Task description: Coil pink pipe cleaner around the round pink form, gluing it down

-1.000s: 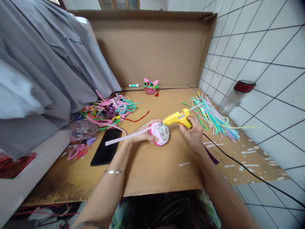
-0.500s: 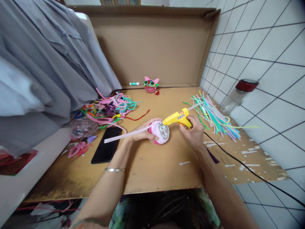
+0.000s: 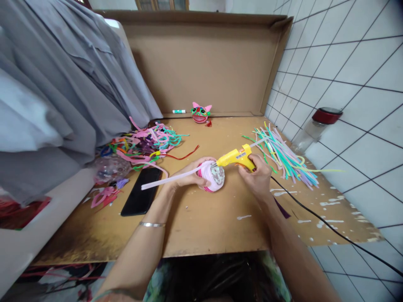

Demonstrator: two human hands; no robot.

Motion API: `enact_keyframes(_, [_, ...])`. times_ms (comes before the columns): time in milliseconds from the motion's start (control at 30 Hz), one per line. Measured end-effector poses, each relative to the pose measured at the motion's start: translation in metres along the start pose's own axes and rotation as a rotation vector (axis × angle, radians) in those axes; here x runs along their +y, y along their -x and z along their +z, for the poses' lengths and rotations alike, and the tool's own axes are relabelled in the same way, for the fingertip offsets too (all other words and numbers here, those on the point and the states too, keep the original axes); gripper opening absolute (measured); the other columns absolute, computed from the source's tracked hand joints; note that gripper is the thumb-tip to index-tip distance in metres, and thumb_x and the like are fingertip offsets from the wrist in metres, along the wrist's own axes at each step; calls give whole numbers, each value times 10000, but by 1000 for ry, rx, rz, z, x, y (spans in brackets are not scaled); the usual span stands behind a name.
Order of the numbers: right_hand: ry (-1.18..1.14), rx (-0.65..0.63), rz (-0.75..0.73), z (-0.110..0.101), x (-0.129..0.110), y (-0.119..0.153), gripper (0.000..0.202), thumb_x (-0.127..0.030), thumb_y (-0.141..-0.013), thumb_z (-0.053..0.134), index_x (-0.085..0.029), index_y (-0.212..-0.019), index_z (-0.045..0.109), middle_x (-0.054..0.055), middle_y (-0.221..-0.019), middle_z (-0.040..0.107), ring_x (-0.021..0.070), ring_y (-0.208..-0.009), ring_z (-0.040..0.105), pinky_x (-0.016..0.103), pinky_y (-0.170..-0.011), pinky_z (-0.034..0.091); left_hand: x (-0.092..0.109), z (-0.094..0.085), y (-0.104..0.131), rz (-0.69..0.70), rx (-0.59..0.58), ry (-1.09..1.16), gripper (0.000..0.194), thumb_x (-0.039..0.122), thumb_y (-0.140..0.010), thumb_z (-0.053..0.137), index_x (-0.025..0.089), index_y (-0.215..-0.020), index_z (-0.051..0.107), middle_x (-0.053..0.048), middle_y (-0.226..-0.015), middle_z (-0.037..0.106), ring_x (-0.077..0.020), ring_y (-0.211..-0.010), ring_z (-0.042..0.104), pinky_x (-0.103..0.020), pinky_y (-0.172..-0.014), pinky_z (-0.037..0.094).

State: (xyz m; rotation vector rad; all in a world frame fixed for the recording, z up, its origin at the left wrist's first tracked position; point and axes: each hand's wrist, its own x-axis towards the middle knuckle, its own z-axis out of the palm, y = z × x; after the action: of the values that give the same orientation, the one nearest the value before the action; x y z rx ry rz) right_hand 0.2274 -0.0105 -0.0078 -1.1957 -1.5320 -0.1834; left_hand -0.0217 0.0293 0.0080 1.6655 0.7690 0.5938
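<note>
My left hand (image 3: 192,173) is wrapped round a small round craft piece (image 3: 214,178), with pink and pale lilac coils about its side and a greyish patch on its face. A pale lilac strip (image 3: 166,179) runs from the piece over my left wrist towards the black phone. My right hand (image 3: 257,174) is closed on the handle of a yellow glue gun (image 3: 234,157), a glue stick at its back end. The gun's nozzle points left and meets the upper edge of the piece; the exact contact is too small to tell.
On the wooden table (image 3: 217,235) lie a tangle of fuzzy stems (image 3: 151,140), a black phone (image 3: 141,192), a bundle of pastel stems (image 3: 283,155) and a pink-eared figure (image 3: 200,114). A jar (image 3: 311,130) stands by the tiles; a black cable (image 3: 327,220) runs right.
</note>
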Motion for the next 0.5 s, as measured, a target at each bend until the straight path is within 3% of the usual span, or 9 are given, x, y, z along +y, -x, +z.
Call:
enact_keyframes(333, [-4,-17,17,0,0,-1,141,-284,-729,604,-218,-853,588,30,-805,648,195,-743,601,328,-683,510,-2,0,0,0,-4,18,823,245,-559,826,218,-1306,482,-65,-1200,561,-201,-991,547,-304,-821,482])
enact_keyframes(500, [-25,-33,98,1,-1,0,159,-319,-706,619,-215,-825,598,32,-790,649,197,-733,595,337,-690,517,-5,-1,-1,12,-5,3,819,225,-553,825,227,-1303,496,-61,-1192,575,-206,-1009,549,-310,-852,477])
